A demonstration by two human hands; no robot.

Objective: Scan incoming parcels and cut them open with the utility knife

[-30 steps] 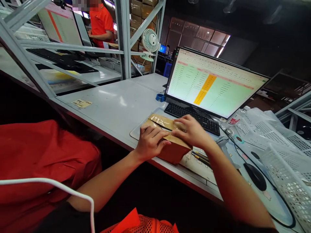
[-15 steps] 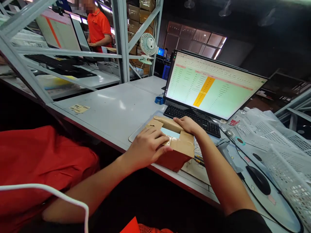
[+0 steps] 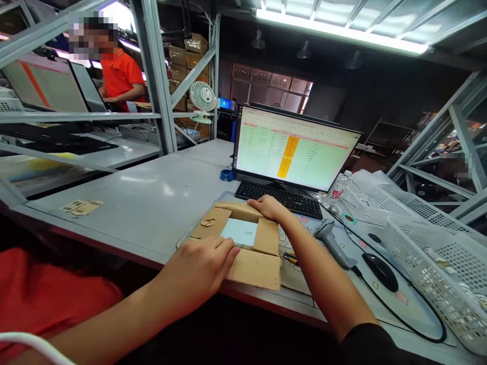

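A brown cardboard box (image 3: 262, 271) stands at the table's near edge with its top flaps parted. Inside it shows a pale blue-white item (image 3: 239, 232) with small dark print. My left hand (image 3: 203, 266) is closed at the near left side of the opening, fingers curled onto a flap; the fingertips are partly hidden. At the far side, my right hand (image 3: 268, 208) grips the far flap and edge of the same box. A torn bit of cardboard (image 3: 207, 222) sticks up on the left flap.
Behind the box stand a black keyboard (image 3: 300, 202) and a monitor (image 3: 292, 147). To the right lie a grey scanner (image 3: 335, 246), a black mouse (image 3: 380, 271) and white perforated baskets (image 3: 426, 284). Labels (image 3: 81, 207) lie at left. A person in orange (image 3: 119, 76) stands beyond the metal frame.
The near flap has swung out toward me, and the opening is wider with more of the pale item showing. My left hand has drawn back toward me. The camera view has shifted.
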